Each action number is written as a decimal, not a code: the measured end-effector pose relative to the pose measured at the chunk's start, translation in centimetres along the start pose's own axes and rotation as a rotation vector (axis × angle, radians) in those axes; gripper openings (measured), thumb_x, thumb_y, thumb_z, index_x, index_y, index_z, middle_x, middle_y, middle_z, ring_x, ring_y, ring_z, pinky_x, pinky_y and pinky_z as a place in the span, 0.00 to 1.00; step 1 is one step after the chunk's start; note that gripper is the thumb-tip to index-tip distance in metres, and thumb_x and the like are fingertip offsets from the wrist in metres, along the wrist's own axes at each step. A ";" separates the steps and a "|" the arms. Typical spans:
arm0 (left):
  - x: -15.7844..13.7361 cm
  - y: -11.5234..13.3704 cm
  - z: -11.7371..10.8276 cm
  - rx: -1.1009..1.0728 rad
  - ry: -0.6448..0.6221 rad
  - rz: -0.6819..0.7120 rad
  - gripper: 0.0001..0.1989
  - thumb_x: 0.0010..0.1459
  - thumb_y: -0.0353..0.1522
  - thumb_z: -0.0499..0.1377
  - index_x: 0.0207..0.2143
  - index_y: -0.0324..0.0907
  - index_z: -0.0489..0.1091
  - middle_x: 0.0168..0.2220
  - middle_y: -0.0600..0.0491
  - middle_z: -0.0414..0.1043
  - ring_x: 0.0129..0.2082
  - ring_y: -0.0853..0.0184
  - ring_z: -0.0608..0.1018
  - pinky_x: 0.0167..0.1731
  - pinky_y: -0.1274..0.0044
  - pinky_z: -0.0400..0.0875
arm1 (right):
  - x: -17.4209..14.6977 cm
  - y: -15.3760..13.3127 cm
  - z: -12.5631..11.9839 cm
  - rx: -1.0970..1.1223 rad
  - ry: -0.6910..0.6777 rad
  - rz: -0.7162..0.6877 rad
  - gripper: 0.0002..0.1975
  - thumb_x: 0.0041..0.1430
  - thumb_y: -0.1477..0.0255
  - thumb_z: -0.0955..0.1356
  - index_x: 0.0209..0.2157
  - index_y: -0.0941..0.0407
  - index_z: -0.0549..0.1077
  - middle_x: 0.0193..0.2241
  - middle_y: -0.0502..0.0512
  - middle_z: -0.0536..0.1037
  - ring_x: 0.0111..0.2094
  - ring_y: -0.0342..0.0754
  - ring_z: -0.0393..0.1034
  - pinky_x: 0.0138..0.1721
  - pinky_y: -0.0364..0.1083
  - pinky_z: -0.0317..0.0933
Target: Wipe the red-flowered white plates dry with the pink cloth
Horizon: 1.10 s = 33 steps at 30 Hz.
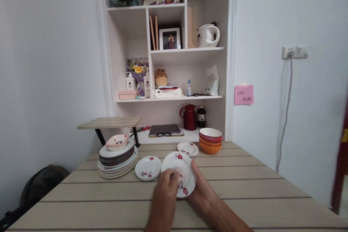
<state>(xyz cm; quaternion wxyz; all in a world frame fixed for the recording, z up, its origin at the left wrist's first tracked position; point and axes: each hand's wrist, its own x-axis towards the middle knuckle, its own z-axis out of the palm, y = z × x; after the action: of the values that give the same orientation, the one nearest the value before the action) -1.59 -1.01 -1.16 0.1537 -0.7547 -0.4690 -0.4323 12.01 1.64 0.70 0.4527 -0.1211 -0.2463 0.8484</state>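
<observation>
At the far left of the slatted table (236, 188), below a small raised shelf (108, 122), stands a tall stack of plates (117, 167), white and dark rims mixed, with a squarish pink-edged bowl (117, 141) on top. Neither hand touches it. Just right of the stack lies a low pile of flowered plates (148, 166), at least two deep, also out of the hands.

Next comes the left hand (166, 188), its fingers bunched around a crumpled wad (181, 182) — cloth or paper, I cannot tell which — and pressing it against the face of a flowered plate (186, 168). That plate is tilted toward the viewer, off the tabletop, near the middle. Behind it sits another small flowered pile (188, 148). The right hand (203, 190) clasps the plate's right side, thumb at the rim, palm behind.

Farther right, a nest of bowls (211, 141), red above orange, stands apart from both hands.

As for progress, the held plate looks partway through its handling, since the wad is on it; which of the other pieces are done or left, nothing shows.
</observation>
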 end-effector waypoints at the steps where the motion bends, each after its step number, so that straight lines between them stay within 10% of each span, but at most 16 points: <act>1: 0.1 0.1 -0.1 -0.005 -0.022 -0.015 0.19 0.59 0.23 0.50 0.47 0.48 0.72 0.44 0.50 0.72 0.43 0.66 0.75 0.42 0.75 0.73 | 0.0 -0.2 -0.1 -0.003 -0.003 -0.001 0.34 0.53 0.47 0.67 0.48 0.62 0.74 0.44 0.63 0.80 0.46 0.55 0.73 0.50 0.52 0.64; 9: 0.2 0.5 -0.4 0.074 0.019 0.062 0.23 0.52 0.20 0.57 0.48 0.51 0.73 0.50 0.48 0.67 0.48 0.61 0.73 0.45 0.68 0.74 | -0.3 -0.9 0.1 -0.021 -0.020 -0.015 0.36 0.54 0.45 0.65 0.50 0.62 0.73 0.41 0.63 0.81 0.38 0.54 0.76 0.36 0.48 0.67; 23: 0.3 -0.6 -1.2 0.255 0.260 0.095 0.20 0.60 0.23 0.50 0.51 0.44 0.71 0.43 0.47 0.72 0.43 0.61 0.75 0.41 0.71 0.74 | -0.3 1.5 1.1 0.043 -0.096 0.092 0.35 0.58 0.47 0.62 0.52 0.63 0.72 0.42 0.65 0.81 0.45 0.55 0.75 0.52 0.53 0.61; 33: 0.0 1.1 -0.6 0.018 -0.007 0.134 0.17 0.61 0.24 0.51 0.46 0.48 0.73 0.39 0.52 0.73 0.38 0.66 0.75 0.37 0.77 0.73 | -0.3 -1.3 0.1 0.004 0.066 -0.062 0.35 0.58 0.46 0.62 0.50 0.62 0.73 0.42 0.63 0.81 0.43 0.54 0.75 0.50 0.52 0.64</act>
<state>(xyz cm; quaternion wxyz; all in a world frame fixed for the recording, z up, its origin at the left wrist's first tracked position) -1.01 -1.97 -0.64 0.1876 -0.7845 -0.4217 -0.4142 13.08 1.93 1.45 0.4868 -0.1406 -0.2329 0.8301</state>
